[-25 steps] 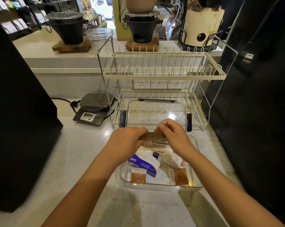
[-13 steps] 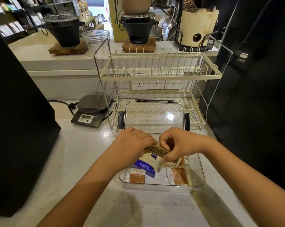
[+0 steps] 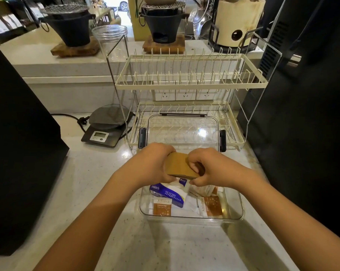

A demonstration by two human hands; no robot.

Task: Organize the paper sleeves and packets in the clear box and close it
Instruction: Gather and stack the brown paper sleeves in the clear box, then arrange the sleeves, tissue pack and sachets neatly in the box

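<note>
A stack of brown paper sleeves (image 3: 178, 166) is gripped from both ends by my left hand (image 3: 153, 163) and my right hand (image 3: 210, 169), its broad face turned up, just above the far half of the clear box (image 3: 240, 207). The box stands open on the counter. In it lie a blue and white packet (image 3: 168, 191) and two brown and white sachets (image 3: 162, 207) (image 3: 212, 205) on white packets. The clear lid (image 3: 182, 130) with dark side clips leans upright behind the box, against the rack.
A two-tier cream dish rack (image 3: 190, 83) stands right behind the box. A black kitchen scale (image 3: 104, 128) sits at the left with its cable. Tall black appliances (image 3: 18, 153) (image 3: 311, 114) flank the counter on both sides. Black stoves and a clear jar (image 3: 110, 40) stand on the raised ledge.
The sleeve stack was held edge-on; both hands have turned it so its flat brown face shows, and kept it low over the box's far half.
</note>
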